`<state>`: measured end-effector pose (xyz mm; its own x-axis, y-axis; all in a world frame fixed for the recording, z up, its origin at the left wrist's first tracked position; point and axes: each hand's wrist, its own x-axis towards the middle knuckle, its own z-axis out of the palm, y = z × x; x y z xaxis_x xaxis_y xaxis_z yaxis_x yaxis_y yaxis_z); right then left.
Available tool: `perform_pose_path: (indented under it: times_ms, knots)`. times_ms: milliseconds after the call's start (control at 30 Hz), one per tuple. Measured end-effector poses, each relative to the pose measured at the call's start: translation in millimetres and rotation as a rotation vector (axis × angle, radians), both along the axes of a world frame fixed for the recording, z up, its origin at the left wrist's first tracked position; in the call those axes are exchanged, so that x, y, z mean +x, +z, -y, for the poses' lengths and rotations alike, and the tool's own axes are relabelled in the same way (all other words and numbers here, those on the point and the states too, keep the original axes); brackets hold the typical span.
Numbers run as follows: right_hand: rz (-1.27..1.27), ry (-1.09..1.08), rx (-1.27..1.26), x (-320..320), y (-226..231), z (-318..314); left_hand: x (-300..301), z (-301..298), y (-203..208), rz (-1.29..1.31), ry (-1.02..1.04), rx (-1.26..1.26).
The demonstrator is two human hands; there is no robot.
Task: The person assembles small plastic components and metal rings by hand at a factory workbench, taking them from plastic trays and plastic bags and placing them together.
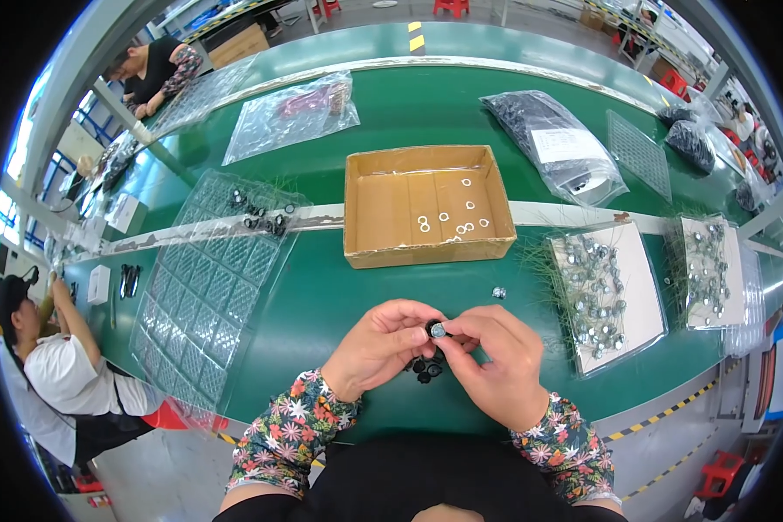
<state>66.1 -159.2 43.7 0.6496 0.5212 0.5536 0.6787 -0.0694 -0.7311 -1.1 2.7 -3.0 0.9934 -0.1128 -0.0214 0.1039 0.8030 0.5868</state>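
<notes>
Close above the green table (296, 348), my left hand (376, 344) pinches a small round black part (431, 325) between thumb and fingertips. My right hand (501, 355) meets it there, its thumb and forefinger closed on a small silvery round piece (438, 331) set against the black part. Whether the two pieces are joined, I cannot tell. Several similar black parts (424, 371) lie in a small heap below my fingers, partly hidden by my hands. A loose clear-silvery piece (498, 293) lies beyond my right hand.
Ahead stands an open cardboard box (431, 253) with several white rings (444, 217). At left lies a clear compartment tray (204, 291) with black parts (274, 224). Wired silvery parts (596, 291) cover a board at right. A bagged bundle (552, 143) lies behind; a co-worker (78, 374) sits left.
</notes>
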Motion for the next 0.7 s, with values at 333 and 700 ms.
perform_pose_path:
  times_ms: [333, 700]
  knots:
    - [0.011, -0.009, -0.016, -1.0, -0.2, -0.4, 0.3, 0.6, -0.2, 0.010, 0.001, 0.026]
    - [0.044, -0.013, -0.032, -1.7, 0.6, 0.0, -0.3, 0.0, -2.4, 0.017, 0.011, 0.038]
